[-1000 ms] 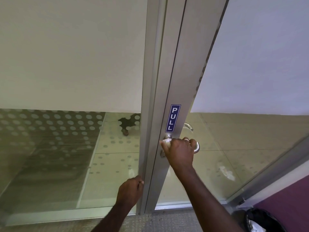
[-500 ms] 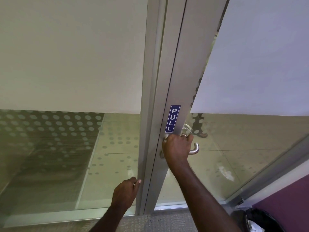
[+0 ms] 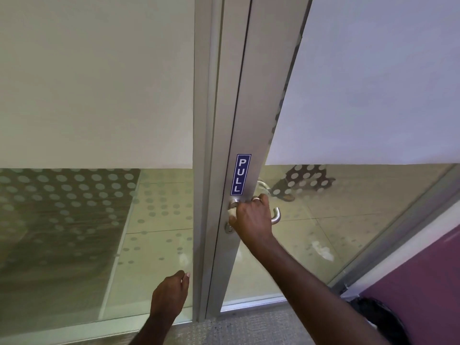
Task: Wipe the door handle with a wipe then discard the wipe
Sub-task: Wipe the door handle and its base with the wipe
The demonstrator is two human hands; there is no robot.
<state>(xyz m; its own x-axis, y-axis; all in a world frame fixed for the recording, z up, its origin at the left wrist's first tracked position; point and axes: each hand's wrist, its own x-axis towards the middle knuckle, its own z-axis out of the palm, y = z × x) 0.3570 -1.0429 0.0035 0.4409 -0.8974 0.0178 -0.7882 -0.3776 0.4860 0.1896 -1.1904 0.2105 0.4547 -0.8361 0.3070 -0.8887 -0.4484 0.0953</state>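
1. Door handle [image 3: 275,216]: a metal lever on the grey door frame [image 3: 239,120], just below the blue PULL sign [image 3: 241,174], a little toward 4 o'clock from the middle of the view.
2. The right hand [image 3: 251,220] is wrapped over the lever near its base, fingers curled closed around it. Only the curved free end shows, poking out at 3 o'clock from the hand.
3. The wipe [image 3: 232,217] barely shows, perhaps a pale sliver at the thumb side; I judge it is pressed between palm and metal.
4. The left hand [image 3: 170,293] hangs at 7 o'clock, close to the frame's edge, fingers loosely curled, holding nothing visible.
5. To wipe well, keep firm pressure, slide from base out to the curved tip, and twist round so the underside is covered too.
6. A dark bin [image 3: 373,317] sits at 5 o'clock, likely where the wipe goes afterwards.
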